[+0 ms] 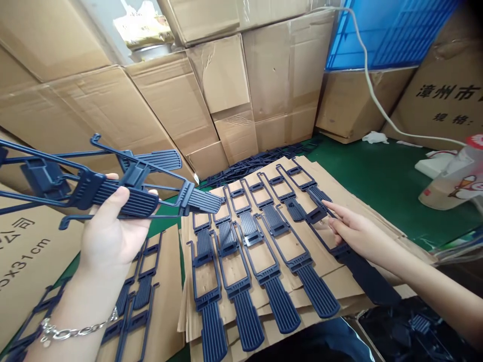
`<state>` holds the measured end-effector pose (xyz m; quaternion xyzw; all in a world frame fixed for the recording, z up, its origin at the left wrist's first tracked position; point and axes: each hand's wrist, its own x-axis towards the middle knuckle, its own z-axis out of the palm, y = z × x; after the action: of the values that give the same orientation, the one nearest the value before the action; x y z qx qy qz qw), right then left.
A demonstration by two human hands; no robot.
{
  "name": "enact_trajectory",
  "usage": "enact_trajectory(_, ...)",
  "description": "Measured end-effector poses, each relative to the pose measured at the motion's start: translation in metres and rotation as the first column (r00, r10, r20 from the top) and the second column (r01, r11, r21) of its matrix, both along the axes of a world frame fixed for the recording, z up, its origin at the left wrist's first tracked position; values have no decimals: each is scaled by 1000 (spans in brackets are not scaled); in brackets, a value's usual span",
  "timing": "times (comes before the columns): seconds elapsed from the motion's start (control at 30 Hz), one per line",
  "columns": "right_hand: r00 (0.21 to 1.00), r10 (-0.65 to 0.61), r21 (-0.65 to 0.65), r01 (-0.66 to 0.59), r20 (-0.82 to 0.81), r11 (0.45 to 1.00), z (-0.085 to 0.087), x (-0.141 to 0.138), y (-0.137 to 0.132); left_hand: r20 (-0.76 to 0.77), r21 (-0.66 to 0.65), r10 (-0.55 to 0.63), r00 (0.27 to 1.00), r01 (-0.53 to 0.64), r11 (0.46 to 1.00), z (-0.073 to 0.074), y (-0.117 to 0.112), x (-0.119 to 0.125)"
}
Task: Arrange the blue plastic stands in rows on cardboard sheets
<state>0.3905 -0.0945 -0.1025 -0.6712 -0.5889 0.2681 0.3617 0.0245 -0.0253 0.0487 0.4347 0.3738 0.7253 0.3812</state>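
Observation:
My left hand (116, 226) is raised at the left, fingers closed around several dark blue plastic frame pieces (128, 201), each with a ribbed paddle-like end and thin side rods. These pieces overlap and point different ways. On the right, my right hand (345, 223) pinches the side of another plastic frame piece (372, 276), whose smooth flat end points toward me. That piece rests on the cardboard sheets (222, 269). Beside it lie similar frame pieces (281, 304) in two rows, ribbed ends toward me. The right fingertips partly cover the frame they hold.
Behind the sheets lies a heap of dark blue parts (256, 163) against cardboard boxes (287, 75). More frames lie on cardboard (169, 281) at lower left. A plastic cup (453, 176) and white cable (372, 90) are at right, with a blue crate (370, 35) behind.

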Motion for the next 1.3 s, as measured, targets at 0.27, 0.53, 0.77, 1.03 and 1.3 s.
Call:
enact_trajectory(0.27,788,50,-128,36,613,991,13,-12,0,3,-46,-48,999,48,998,-5,0,10)
enact_trajectory(0.53,587,164,-275,104,793,956,30,-33,4,54,-124,-62,997,68,990,-12,-3,16)
enact_trajectory(0.77,556,207,-322,115,805,940,36,-44,10,147,-213,-111,983,141,967,-21,0,25)
enact_trajectory(1.03,725,51,-98,22,686,995,76,-44,18,180,-332,-200,963,251,910,-21,-15,40)
enact_trajectory(1.3,417,485,58,-710,-769,702,104,-84,51,223,-462,-421,879,475,749,-25,-41,64)
